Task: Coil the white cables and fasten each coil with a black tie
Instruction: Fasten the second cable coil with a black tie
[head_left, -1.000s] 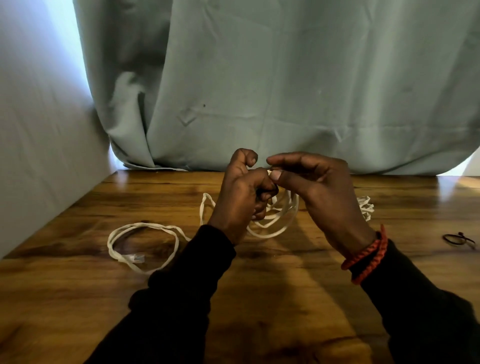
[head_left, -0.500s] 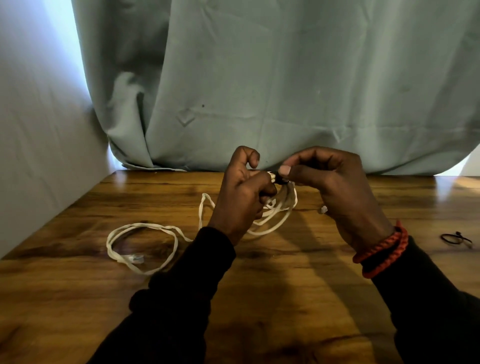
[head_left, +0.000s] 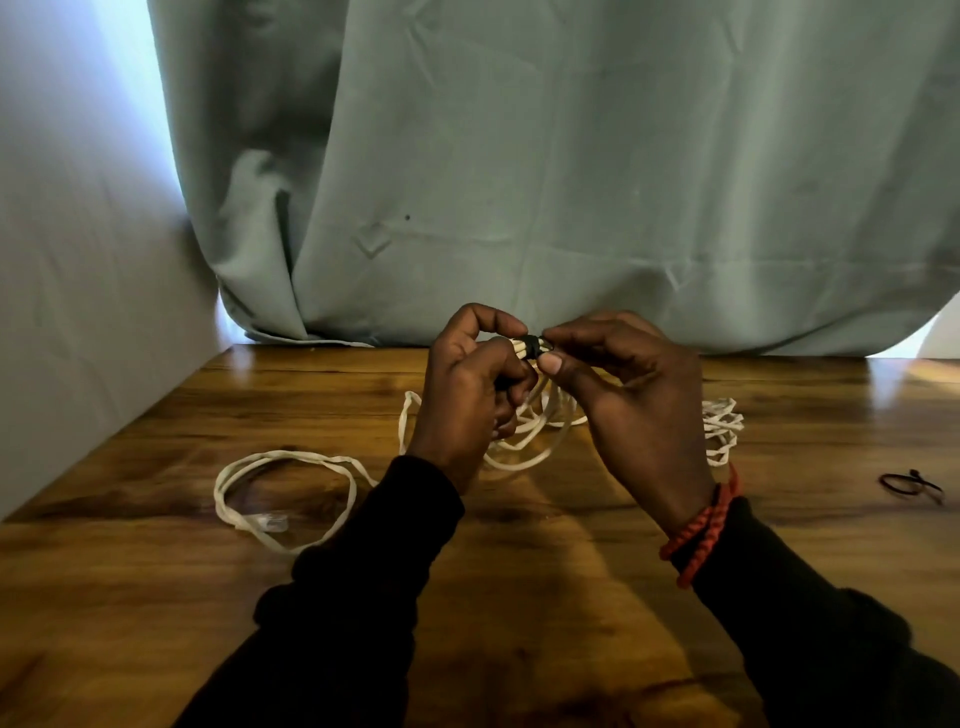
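Starting at the left of the brown wooden table (head_left: 156, 597), a loose loop of flat white cable (head_left: 270, 499) lies on the boards with a small clear plastic plug (head_left: 271, 521) at its near edge; one strand runs right from it toward the middle. There the left hand (head_left: 467, 400) is curled round the gathered coil of white cable (head_left: 524, 447), whose loops hang down below both hands to the table. At the top of that coil a short black tie (head_left: 531, 347) wraps the bunched strands, which run roughly left to right between the hands. The left thumb and forefinger pinch the bundle just left of the tie, and the right hand (head_left: 634, 395) pinches it from the right, thumb below and fingertips above. So the tie sits between the two grips, touching both, and the tightening probably turns on pulling along that left-right line. Behind the right wrist lies another bunched white cable (head_left: 722, 426). Far right, well apart from the hands, a spare thin black tie loop (head_left: 906, 484) rests on the wood. No brand, label or writing can be read anywhere.
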